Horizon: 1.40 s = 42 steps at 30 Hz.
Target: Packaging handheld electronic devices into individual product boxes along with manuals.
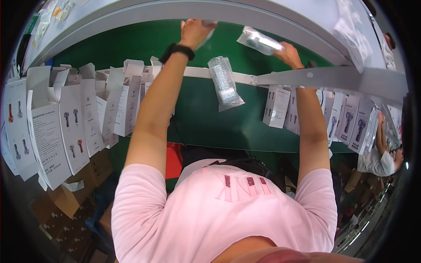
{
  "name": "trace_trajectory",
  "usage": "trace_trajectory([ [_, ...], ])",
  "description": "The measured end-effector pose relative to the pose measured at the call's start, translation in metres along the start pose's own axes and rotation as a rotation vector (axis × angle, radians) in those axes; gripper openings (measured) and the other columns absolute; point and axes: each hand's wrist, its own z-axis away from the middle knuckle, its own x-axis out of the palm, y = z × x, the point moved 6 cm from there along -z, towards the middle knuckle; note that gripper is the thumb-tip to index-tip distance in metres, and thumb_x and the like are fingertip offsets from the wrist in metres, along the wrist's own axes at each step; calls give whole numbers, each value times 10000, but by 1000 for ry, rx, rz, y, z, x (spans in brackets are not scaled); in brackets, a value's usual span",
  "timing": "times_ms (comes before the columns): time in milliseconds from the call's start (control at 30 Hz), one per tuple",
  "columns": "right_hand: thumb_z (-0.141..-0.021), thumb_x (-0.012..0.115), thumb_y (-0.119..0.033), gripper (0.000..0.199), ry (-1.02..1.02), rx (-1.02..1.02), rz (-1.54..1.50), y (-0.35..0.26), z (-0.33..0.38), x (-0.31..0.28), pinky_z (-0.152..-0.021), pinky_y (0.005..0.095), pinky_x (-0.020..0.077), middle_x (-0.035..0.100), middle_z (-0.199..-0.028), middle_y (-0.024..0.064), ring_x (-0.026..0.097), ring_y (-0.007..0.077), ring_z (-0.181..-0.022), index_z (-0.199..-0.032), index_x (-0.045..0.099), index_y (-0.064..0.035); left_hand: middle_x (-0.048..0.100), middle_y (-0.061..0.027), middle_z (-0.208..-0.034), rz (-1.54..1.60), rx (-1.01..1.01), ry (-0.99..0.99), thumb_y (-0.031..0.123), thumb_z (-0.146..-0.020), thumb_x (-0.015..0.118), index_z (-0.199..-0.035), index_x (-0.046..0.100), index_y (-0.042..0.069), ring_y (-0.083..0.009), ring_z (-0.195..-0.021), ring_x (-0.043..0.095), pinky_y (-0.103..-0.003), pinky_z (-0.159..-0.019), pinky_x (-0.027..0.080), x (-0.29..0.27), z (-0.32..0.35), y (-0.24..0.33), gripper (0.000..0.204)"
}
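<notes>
My left hand [195, 33], with a dark band at the wrist, reaches to the far side of the green table under the shelf edge. Its fingers curl around a blurred clear-wrapped item [208, 35], mostly hidden by the hand and the shelf. Farther right, my right hand [288, 54] grips the near end of a bubble-wrapped package [258, 40] with a whitish thing inside. Between my arms, a second bubble-wrapped package [224, 83] lies across the pale metal rail [197, 72], touched by neither hand.
Tall white printed cartons [72, 122] with raised flaps line the left side. More cartons [277, 107] stand in a row at the right. A white shelf [175, 15] arches over the far edge. At far right, another person's white sleeve [380, 163] shows. Brown cardboard boxes [70, 199] sit lower left.
</notes>
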Motion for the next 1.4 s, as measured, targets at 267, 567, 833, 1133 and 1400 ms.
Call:
trace_trajectory([
  [267,-768,712,-372,542,214,169,-367,-44,3,-58,-777,363,535,678,-977,144,667,247,-853,-1114,595,28,633,-130,-997,625,170,131,166,-635,827,-1141,612,58,-322,-869,638,-376,-769,521,-86,172,151,560],
  [567,-874,646,-196,373,784,105,-1196,-22,134,-157,-712,348,579,655,-992,137,680,280,-832,-1120,558,70,645,-119,-901,391,346,253,205,-626,839,-1200,598,54,-296,-777,652,-358,-665,536,-120,222,195,641],
  [833,-794,680,-65,334,922,178,-1205,-16,272,-182,-791,367,539,652,-1084,161,656,270,-967,-1104,608,33,675,-166,-981,161,221,108,239,-677,835,-1258,578,14,-303,-807,658,-341,-710,528,-131,239,227,674],
  [1133,-848,621,-136,326,840,38,-960,-101,341,-189,-873,335,514,644,-1120,110,640,222,-998,-1105,613,65,653,-131,-859,150,256,81,190,-710,758,-1214,578,-5,-253,-727,660,-359,-650,529,-131,239,230,570],
  [1400,-654,805,-81,518,640,-437,-617,-227,313,-158,-800,266,484,648,-1019,61,600,127,-902,-1138,632,-12,646,-111,-1039,1757,-615,-640,187,-812,663,-1230,536,-19,-231,-882,658,-358,-775,541,-33,275,186,484],
])
